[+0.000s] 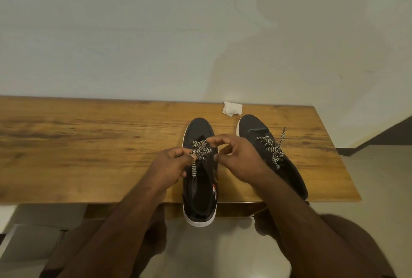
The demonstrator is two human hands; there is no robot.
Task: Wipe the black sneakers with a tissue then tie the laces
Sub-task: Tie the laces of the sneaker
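Step in hand, as judged: tying the laces of the nearer sneaker; the wiping looks finished, the tissue being set aside. To do it well, the person would best keep both lace ends under even tension, draw the knot down snug over the tongue, and hold the loops equal so the flat lace does not twist.

Table point(89, 144): wood-grain top, warm brown, smooth, long and rectangular, set against a pale wall.

Left sneaker point(200, 188): black matte upper, white rubber sole rim, toe pointing to the wall, heel overhanging the table's near edge. A small red and white tag shows at its inner side.

Right sneaker point(267, 150): same make, lying just beside the first, angled outward; its lace point(273, 150) loose, one end trailing over the table.

Left hand point(171, 166): fingers curled, pinching the lace of the left sneaker near the top eyelets.

Right hand point(236, 155): thumb and forefinger pinching the other part of the same lace; the remaining fingers curled loosely. The two hands are close together over the shoe, not touching.

Zigzag lace point(200, 151): flat woven band, black and white chevron, bunched between the hands; whether a knot is formed cannot be told.

Tissue point(231, 108): white, crumpled, soft, near the wall beyond the toes
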